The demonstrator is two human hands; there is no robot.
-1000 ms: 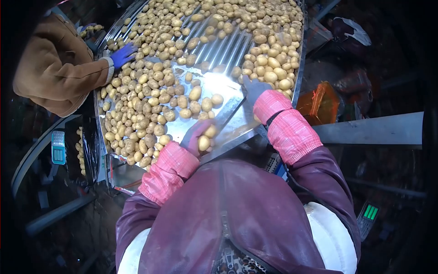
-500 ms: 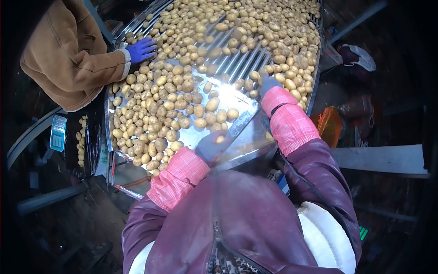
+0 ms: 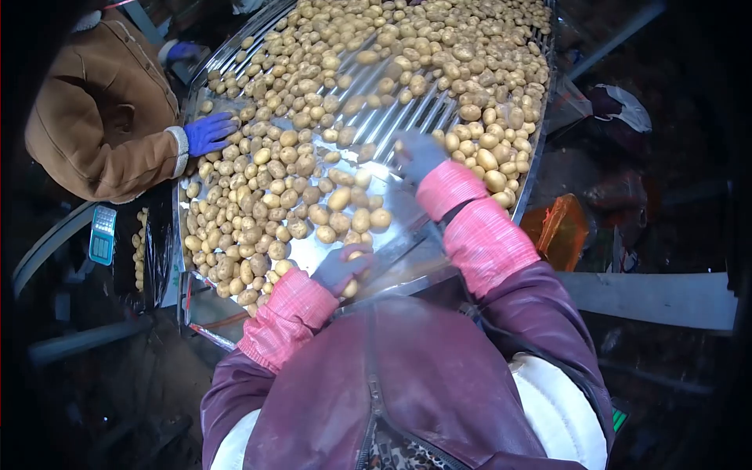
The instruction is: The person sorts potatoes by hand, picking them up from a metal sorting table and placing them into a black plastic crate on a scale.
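Note:
My left hand point(image 3: 338, 269), in a grey glove, is at the near edge of the metal sorting table point(image 3: 309, 252). Its fingers are curled against a potato point(image 3: 358, 252), with another potato just below them. My right hand point(image 3: 423, 155), also gloved in grey, is over the near end of the metal rollers point(image 3: 427, 116). Motion blurs its fingers, and a potato may be at their tips. Many loose potatoes point(image 3: 258, 200) cover the table to the left of both hands, and more potatoes point(image 3: 487, 159) lie right of my right hand.
On the left stands a co-worker in a brown coat point(image 3: 102, 117), one purple-gloved hand point(image 3: 210, 135) on the table's edge. A teal keypad device point(image 3: 102, 233) hangs at the left. An orange object point(image 3: 562, 233) and a pale beam point(image 3: 658, 298) are at the right.
My right hand has moved left, away from the potatoes on the right side. My left hand has shifted slightly left and down. The co-worker's gloved hand has moved down and left.

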